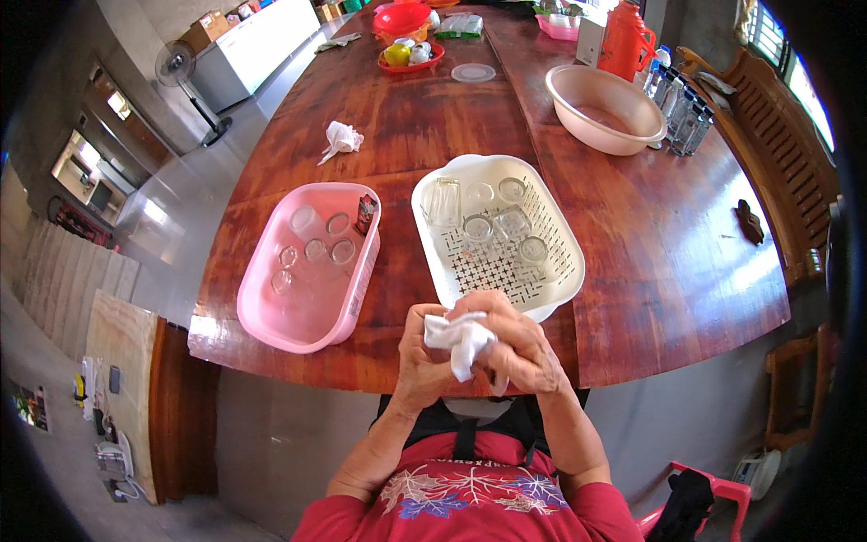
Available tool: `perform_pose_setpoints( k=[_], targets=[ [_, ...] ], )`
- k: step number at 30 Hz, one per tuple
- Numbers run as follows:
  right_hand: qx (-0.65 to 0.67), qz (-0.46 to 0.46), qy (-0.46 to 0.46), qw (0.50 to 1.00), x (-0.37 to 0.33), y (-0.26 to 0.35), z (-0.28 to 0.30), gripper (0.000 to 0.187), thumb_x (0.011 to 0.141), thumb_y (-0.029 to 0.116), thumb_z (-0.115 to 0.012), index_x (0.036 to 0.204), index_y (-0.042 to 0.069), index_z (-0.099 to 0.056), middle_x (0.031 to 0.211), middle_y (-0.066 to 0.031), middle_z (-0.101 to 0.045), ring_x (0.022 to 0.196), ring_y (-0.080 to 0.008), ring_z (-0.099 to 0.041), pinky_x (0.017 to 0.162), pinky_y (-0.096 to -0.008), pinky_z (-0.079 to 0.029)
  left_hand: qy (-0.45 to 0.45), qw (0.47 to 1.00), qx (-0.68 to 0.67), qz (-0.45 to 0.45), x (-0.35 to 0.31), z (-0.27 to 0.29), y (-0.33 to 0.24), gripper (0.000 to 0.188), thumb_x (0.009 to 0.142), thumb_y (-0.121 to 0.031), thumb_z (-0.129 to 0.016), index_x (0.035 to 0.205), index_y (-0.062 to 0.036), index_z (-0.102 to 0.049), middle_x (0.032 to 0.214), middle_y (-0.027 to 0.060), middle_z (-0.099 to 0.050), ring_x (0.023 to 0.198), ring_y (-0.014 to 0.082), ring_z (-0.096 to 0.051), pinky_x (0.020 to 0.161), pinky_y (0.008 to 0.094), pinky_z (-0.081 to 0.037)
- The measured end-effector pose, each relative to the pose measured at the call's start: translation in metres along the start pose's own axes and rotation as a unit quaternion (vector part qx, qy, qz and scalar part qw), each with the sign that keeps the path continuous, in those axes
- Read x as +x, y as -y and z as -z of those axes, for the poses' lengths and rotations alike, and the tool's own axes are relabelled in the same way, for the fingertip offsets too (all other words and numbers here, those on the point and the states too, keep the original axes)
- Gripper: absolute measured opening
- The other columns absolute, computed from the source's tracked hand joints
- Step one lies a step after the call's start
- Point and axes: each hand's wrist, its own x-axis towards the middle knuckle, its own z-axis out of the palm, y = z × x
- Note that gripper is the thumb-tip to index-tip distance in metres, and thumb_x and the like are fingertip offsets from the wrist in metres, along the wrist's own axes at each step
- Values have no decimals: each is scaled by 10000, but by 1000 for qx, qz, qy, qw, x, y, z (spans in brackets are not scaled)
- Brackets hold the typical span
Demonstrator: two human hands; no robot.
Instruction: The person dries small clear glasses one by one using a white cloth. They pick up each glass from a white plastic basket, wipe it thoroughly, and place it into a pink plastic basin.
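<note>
A crumpled white cloth (461, 336) is bunched between my two hands, in front of my chest at the table's near edge. My left hand (419, 361) curls round its left side, fingers closed. From the right, my right hand (522, 350) grips the cloth with bent fingers. Whether a glass is wrapped inside cannot be made out. Just beyond my hands lies a white perforated basket (567, 237) with several clear glasses, some upside down and one on its side. To the left, a pink tub (255, 298) holds several clear glasses or lids and a small dark packet.
Another crumpled white cloth (342, 138) lies on the wooden table (424, 117) beyond the tub. Farther right stand a wide cream basin (596, 126), a red thermos (625, 43) and several dark-capped bottles (682, 113). A red dish (411, 61) and round lid (473, 72) sit far back.
</note>
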Motion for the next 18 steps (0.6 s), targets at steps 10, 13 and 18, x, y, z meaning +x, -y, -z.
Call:
perform_pose_setpoints(
  k=[10, 13, 18],
  targets=[
    [-15, -42, -105, 993, -12, -7, -21, 204, 875, 83, -497, 1037, -21, -566, 1076, -135, -567, 962, -272, -550, 841, -363, -435, 53, 998, -19, -32, -3, 10, 0, 769, 571, -65, -866, 1151, -71, -362, 1118, 77, -511, 1045, 148, -516, 874, 301, -464],
    [5, -126, -142, 982, -12, -7, -27, 211, 871, 97, -509, 1036, -22, -562, 1084, -141, -552, 954, -273, -550, 841, -366, -433, 47, 994, -74, -58, -1, 8, -2, 819, 559, -35, -870, 1184, -77, -342, 1128, 67, -507, 1052, 158, -517, 900, 305, -453],
    [-24, 2, -94, 995, -11, -3, -29, 228, 816, 104, -577, 1020, 6, -600, 1113, -151, -549, 1043, -274, -526, 899, -367, -406, 48, 988, -136, -54, 2, 19, 8, 772, 590, -60, -860, 1179, -82, -360, 1102, 48, -516, 1037, 144, -519, 896, 292, -448]
  ],
)
